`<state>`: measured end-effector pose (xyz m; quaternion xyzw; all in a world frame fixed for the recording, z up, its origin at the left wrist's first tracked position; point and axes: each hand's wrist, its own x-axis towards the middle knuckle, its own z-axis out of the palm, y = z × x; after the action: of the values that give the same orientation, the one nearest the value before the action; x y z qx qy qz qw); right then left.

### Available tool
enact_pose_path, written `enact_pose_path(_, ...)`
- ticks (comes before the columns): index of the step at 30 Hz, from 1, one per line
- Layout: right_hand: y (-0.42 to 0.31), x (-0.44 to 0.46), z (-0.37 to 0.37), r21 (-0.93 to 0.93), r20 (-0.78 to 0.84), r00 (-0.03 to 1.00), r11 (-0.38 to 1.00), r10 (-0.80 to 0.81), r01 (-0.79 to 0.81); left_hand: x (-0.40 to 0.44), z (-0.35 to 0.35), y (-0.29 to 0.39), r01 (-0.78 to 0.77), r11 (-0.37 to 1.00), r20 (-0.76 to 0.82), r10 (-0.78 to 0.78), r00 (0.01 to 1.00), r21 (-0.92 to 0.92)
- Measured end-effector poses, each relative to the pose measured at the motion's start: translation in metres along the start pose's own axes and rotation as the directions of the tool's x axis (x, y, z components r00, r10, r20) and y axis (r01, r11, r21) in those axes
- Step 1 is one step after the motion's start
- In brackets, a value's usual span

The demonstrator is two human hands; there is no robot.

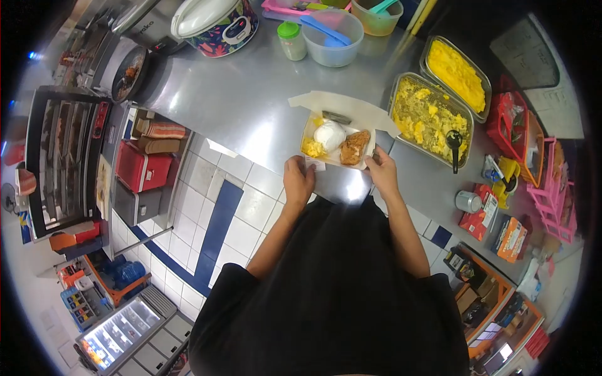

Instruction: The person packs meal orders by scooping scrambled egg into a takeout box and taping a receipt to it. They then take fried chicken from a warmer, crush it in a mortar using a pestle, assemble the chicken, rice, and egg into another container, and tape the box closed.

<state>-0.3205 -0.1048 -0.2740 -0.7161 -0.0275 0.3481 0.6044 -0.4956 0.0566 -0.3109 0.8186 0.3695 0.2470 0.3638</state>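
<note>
An open cardboard food box lies on the steel counter in front of me, its lid folded back away from me. Inside it are a mound of white rice, a piece of fried chicken, some yellow scrambled egg and a dark strip-like item. My left hand is curled at the box's near left corner, beside a small white printed slip. The near right corner is pinched by my right hand, fingers partly hidden by the box edge.
Right of the box sit a tray of crumbly yellow-green food with a black ladle and a tray of yellow egg. At the back are a green-lidded shaker, a clear tub and a flowered cooker.
</note>
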Motion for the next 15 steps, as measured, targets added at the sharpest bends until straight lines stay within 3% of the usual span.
enact_pose_path(2, 0.002, 0.001, 0.0, 0.03, 0.003, 1.0, 0.999, 0.025, -0.025, 0.004, -0.003, 0.009, 0.35, 0.935, 0.043, -0.348, 0.937, -0.06)
enact_pose_path(3, 0.003, 0.001, -0.001, 0.061, 0.0, 0.999, 0.997, 0.049, -0.048, 0.007, -0.004, 0.014, 0.352, 0.934, 0.044, -0.35, 0.936, -0.061)
enact_pose_path(5, 0.008, 0.002, -0.004, 0.077, 0.003, 0.999, 0.996, 0.054, -0.054, 0.012, -0.008, 0.018, 0.643, 0.644, 0.271, -0.587, 0.763, -0.415)
enact_pose_path(6, 0.01, 0.004, -0.004, 0.096, 0.008, 0.998, 0.994, 0.059, -0.059, 0.013, -0.011, 0.016, 0.643, 0.644, 0.269, -0.588, 0.763, -0.414)
enact_pose_path(8, 0.016, 0.007, -0.005, 0.103, 0.012, 0.998, 0.993, 0.064, -0.064, 0.012, -0.014, 0.007, 0.7, 0.611, 0.417, -0.565, 0.712, -0.368)
enact_pose_path(12, 0.005, 0.003, -0.003, 0.131, 0.004, 0.996, 0.987, 0.09, -0.09, 0.001, -0.009, -0.013, 0.618, 0.745, 0.357, -0.523, 0.774, -0.249)
enact_pose_path(14, 0.001, 0.007, -0.004, 0.134, -0.007, 0.99, 0.982, 0.137, -0.135, 0.004, -0.017, 0.001, 0.48, 0.858, 0.289, -0.513, 0.808, 0.181)
enact_pose_path(15, -0.001, 0.009, -0.005, 0.137, -0.021, 0.983, 0.975, 0.18, -0.176, 0.003, -0.016, 0.005, 0.484, 0.856, 0.289, -0.517, 0.806, 0.183)
